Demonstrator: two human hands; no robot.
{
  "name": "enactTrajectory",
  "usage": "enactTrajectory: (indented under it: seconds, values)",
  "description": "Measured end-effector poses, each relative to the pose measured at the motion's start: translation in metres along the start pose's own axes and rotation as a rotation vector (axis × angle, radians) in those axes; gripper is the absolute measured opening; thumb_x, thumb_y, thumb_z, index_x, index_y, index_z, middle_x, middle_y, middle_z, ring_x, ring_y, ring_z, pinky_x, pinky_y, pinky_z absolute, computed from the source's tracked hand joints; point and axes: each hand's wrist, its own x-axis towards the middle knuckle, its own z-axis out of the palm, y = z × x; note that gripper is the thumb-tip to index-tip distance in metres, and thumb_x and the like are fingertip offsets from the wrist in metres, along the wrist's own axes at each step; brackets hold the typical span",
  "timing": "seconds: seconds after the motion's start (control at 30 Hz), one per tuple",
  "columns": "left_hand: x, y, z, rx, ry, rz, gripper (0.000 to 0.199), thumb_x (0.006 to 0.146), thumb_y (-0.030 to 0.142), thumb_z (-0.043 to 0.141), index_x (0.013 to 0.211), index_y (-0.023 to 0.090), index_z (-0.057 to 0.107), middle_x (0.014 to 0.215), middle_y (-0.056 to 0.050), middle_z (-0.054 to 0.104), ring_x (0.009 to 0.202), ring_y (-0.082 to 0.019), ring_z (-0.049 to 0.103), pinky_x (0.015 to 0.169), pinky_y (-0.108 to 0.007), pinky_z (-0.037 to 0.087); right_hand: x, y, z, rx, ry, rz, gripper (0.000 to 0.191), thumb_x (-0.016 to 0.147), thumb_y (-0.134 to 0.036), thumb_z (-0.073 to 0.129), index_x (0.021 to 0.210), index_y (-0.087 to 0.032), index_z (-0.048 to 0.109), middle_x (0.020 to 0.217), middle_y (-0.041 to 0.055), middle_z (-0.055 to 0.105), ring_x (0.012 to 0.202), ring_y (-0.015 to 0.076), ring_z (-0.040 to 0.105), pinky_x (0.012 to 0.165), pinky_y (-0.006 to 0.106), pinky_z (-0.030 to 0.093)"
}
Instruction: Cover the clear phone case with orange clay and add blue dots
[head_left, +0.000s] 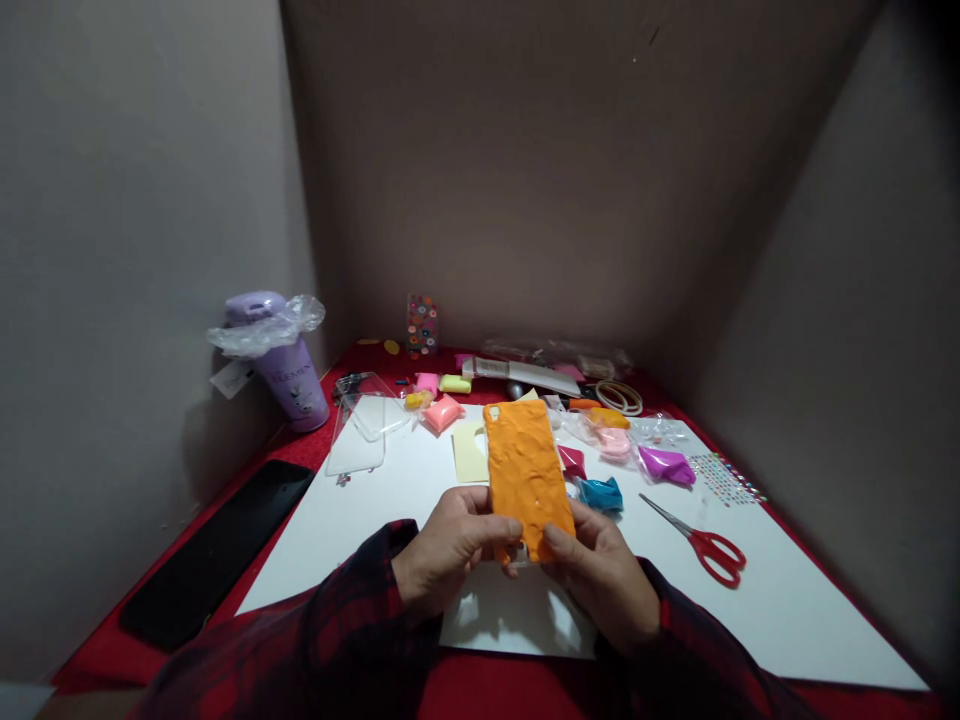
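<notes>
Between both hands I hold up a phone case (527, 470) whose back is spread with lumpy orange clay. Its upper left corner shows a camera cutout, and near the bottom left a bit of the clear case is uncovered. My left hand (461, 540) grips the lower left edge, thumb lying on the clay. My right hand (600, 565) grips the lower right edge, its thumb pressed on the clay near the bottom. The fingers behind the case are mostly hidden. Blue clay in a packet (600, 494) lies just beyond my right hand.
White board (810, 620) covers much of the red cloth. Red-handled scissors (709, 545) and a gem sticker sheet (726, 480) lie right. Clear cases (360, 440), a black phone (217, 555) and a purple tumbler (292, 385) are left. Several clay packets (442, 413) lie behind.
</notes>
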Motion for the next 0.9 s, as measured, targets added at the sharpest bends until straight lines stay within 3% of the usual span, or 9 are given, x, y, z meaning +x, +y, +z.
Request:
enactTrajectory:
  seconds: [0.17,0.27,0.37,0.47,0.53,0.67,0.9]
  values:
    - [-0.001,0.000,0.000,-0.085,-0.071,0.013,0.022,0.071,0.027,0.062,0.083,0.009,0.065,0.072,-0.007,0.059,0.060,-0.013,0.052,0.053,-0.025,0.044,0.001,0.000,0.001,0.065,-0.022,-0.003,0.031,0.068,-0.039,0.068,0.093,-0.021,0.063,0.084,0.0069,0.065,0.067,0.0209,0.060,0.064,0.034,0.048]
    - [-0.001,0.002,0.000,-0.122,-0.051,-0.012,0.024,0.072,0.032,0.062,0.079,0.009,0.065,0.072,-0.007,0.060,0.060,-0.013,0.053,0.057,-0.025,0.043,0.001,0.000,0.000,0.037,-0.045,-0.017,0.032,0.071,-0.039,0.067,0.097,-0.021,0.062,0.089,0.0073,0.065,0.073,0.0228,0.061,0.069,0.037,0.048]
    - [-0.001,0.003,0.001,-0.146,-0.006,-0.005,0.022,0.072,0.028,0.063,0.080,0.009,0.066,0.073,-0.007,0.062,0.062,-0.013,0.054,0.062,-0.025,0.042,0.001,-0.002,-0.005,-0.119,0.055,-0.078,0.034,0.075,-0.043,0.061,0.101,-0.020,0.059,0.095,0.0089,0.064,0.081,0.0246,0.060,0.073,0.038,0.047]
    - [0.001,0.001,0.000,-0.160,0.010,0.019,0.020,0.073,0.026,0.063,0.082,0.009,0.066,0.073,-0.007,0.062,0.063,-0.012,0.054,0.066,-0.026,0.041,0.000,-0.004,-0.009,-0.512,0.321,-0.304,0.037,0.079,-0.042,0.057,0.108,-0.020,0.055,0.105,0.0111,0.058,0.091,0.0263,0.055,0.075,0.039,0.045]
    - [0.001,-0.001,-0.002,-0.152,0.010,0.035,0.020,0.074,0.027,0.062,0.080,0.009,0.066,0.072,-0.007,0.062,0.063,-0.012,0.054,0.065,-0.026,0.041,-0.002,-0.005,-0.010,-0.775,0.419,-0.526,0.031,0.080,-0.035,0.057,0.107,-0.020,0.057,0.107,0.0110,0.055,0.096,0.0268,0.051,0.077,0.041,0.043]
    - [0.002,-0.003,-0.004,-0.065,0.037,0.070,0.023,0.072,0.031,0.065,0.077,0.009,0.066,0.072,-0.007,0.061,0.063,-0.012,0.054,0.067,-0.027,0.042,-0.008,-0.003,-0.006,-1.060,0.333,-0.873,0.016,0.077,-0.017,0.060,0.093,-0.021,0.063,0.095,0.0082,0.055,0.093,0.0248,0.050,0.080,0.043,0.041]
    - [0.003,-0.009,-0.004,0.093,0.061,0.077,0.028,0.068,0.037,0.068,0.071,0.009,0.067,0.068,-0.006,0.059,0.070,-0.017,0.056,0.069,-0.029,0.043,-0.010,0.000,-0.005,-1.270,0.326,-0.971,0.019,0.073,-0.015,0.064,0.091,-0.019,0.062,0.083,0.0074,0.059,0.083,0.0245,0.050,0.074,0.043,0.041]
